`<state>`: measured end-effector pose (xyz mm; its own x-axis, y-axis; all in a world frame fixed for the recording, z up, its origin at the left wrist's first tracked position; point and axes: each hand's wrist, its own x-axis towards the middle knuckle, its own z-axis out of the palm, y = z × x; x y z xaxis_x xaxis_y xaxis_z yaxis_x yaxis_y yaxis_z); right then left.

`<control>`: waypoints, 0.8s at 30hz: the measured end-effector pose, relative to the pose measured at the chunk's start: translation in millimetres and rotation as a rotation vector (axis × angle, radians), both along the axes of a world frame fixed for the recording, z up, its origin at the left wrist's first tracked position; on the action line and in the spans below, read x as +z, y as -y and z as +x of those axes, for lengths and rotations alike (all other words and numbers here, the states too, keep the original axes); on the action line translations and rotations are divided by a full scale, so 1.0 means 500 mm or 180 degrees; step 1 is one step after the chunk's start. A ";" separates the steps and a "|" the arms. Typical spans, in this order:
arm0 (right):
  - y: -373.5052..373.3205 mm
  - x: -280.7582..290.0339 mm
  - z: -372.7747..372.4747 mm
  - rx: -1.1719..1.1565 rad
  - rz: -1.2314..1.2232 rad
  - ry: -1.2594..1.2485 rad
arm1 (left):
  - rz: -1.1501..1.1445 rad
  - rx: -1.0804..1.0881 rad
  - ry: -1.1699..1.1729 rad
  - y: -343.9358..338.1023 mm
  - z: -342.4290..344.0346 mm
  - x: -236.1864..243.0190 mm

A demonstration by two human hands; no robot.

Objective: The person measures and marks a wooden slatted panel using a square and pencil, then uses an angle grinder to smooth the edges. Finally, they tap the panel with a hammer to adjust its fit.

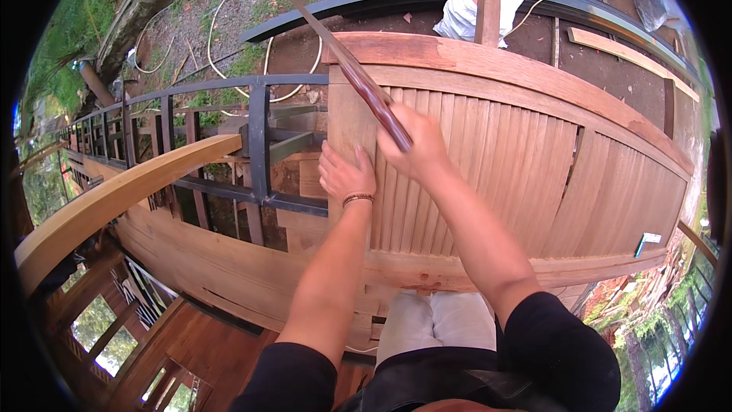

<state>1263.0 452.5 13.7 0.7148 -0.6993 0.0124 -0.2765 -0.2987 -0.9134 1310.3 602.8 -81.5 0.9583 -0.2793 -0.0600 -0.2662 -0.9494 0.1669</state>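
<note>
My right hand (414, 140) is wrapped around the dark reddish-brown handle (368, 94) of a long, narrow tool. Its thin brownish-grey far part (320, 29) points up and to the left, past the panel's far edge; seen edge-on, its exact kind is unclear. Beneath it lies a large wooden panel (473, 160) with a slatted middle and a broad frame. My left hand (347, 173) rests open on the frame's left upright board (348, 111), fingers spread and nothing held. A bracelet circles that wrist.
A dark metal frame (261, 141) adjoins the panel's left side, with a curved wooden beam (130, 192) nearby. A small white and teal item (646, 243) lies on the panel's right corner. Beyond are a wooden post (489, 0), a white bag (457, 11) and dark beams (343, 6).
</note>
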 end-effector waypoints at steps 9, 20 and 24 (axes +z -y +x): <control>0.011 -0.012 -0.029 -0.0018 -0.0351 0.0026 | -0.0095 -0.0086 -0.0003 0.027 -0.002 0.004; -0.082 0.102 -0.265 -0.0014 -0.0534 0.0094 | -0.0013 0.0016 0.0021 -0.012 -0.008 -0.001; 0.026 -0.040 -0.012 0.0050 -0.0357 0.0139 | 0.0002 -0.0078 -0.0017 0.027 -0.006 0.007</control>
